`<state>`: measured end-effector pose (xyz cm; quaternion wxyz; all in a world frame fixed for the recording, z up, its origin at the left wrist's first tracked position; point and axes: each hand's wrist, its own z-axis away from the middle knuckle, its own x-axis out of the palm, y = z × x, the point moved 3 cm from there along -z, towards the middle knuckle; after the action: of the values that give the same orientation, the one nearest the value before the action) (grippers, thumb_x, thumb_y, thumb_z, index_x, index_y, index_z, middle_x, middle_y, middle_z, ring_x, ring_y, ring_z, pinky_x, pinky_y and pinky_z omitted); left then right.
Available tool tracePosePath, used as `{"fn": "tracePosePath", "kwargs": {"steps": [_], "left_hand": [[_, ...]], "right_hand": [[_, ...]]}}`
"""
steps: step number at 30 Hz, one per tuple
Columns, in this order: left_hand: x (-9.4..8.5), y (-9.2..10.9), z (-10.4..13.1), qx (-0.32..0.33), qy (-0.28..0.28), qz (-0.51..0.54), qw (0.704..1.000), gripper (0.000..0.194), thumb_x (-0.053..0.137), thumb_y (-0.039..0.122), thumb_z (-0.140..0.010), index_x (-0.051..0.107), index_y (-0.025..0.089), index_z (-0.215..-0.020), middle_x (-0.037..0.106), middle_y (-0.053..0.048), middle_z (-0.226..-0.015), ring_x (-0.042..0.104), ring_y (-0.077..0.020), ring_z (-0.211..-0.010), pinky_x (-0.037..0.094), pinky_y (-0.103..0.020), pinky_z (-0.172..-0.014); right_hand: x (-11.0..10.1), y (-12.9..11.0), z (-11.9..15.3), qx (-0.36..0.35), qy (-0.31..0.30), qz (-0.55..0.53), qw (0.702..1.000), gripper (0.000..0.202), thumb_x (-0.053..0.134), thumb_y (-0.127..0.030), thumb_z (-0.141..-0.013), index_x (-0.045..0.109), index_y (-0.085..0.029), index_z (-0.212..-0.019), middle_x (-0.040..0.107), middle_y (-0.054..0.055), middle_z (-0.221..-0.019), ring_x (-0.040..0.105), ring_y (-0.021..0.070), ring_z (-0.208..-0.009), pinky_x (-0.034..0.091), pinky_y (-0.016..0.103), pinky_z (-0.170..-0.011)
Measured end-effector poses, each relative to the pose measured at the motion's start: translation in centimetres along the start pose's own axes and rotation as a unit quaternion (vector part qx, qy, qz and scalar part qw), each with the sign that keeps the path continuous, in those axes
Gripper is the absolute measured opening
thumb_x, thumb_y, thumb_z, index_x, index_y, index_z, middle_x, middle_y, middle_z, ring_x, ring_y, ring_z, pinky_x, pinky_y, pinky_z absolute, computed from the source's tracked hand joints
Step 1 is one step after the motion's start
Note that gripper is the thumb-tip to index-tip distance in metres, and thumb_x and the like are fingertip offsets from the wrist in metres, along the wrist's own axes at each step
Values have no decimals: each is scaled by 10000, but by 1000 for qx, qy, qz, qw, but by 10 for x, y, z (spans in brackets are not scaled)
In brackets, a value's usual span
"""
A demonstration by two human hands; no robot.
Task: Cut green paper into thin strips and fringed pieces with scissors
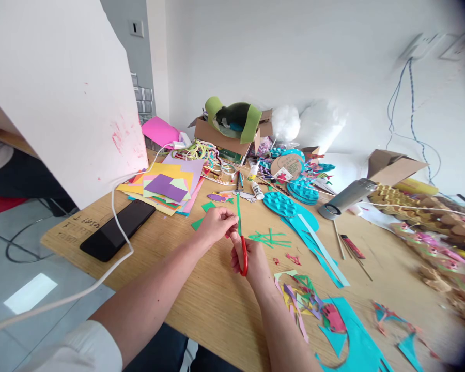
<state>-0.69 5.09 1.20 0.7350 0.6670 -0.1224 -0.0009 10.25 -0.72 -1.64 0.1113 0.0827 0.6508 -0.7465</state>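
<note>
Near the middle of the wooden table, my left hand [218,224] pinches the lower part of a narrow green paper strip [238,209], which stands up from the fingers. My right hand [250,257] touches it at the fingertips and is closed round red-handled scissors [244,261]; their blades are mostly hidden by the fingers. Several thin green strips [270,238] lie crossed just right of the hands. Green paper pieces [197,224] rest beyond my left wrist. Small red scraps [293,259] are right of my right hand.
A black phone [118,230] with a white cable [118,219] across it lies left, before stacked coloured paper [166,187]. Glue bottles [257,191], blue paper [313,243], a metal flask [347,198] and paper scraps [300,299] lie right. A cardboard box [225,135] stands behind.
</note>
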Motion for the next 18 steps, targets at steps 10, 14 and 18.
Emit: {"fn": "tracePosePath", "kwargs": {"steps": [10,14,18], "left_hand": [[0,5,1,-10,0,8,1000,134,557,95,-757,553,128,-628,574,33,-503,549,-79,-436,457,-189,-467],[0,4,1,-11,-3,0,1000,139,546,95,-762,555,129,-627,570,31,-497,540,-81,-433,456,-197,-476],[-1,2,-1,0,-9,-11,1000,140,551,90,-752,554,127,-617,554,37,-488,521,-76,-425,443,-194,-476]], "right_hand": [[1,1,0,-13,-11,16,1000,585,483,-671,-803,474,-180,-485,495,0,-361,438,103,-295,299,199,-319],[0,3,-1,-10,-10,28,1000,584,494,-672,-795,476,-181,-479,496,3,-357,446,111,-295,306,204,-320],[0,3,-2,-11,-10,28,999,574,506,-660,-795,482,-177,-487,503,4,-369,458,113,-299,320,201,-323]]}}
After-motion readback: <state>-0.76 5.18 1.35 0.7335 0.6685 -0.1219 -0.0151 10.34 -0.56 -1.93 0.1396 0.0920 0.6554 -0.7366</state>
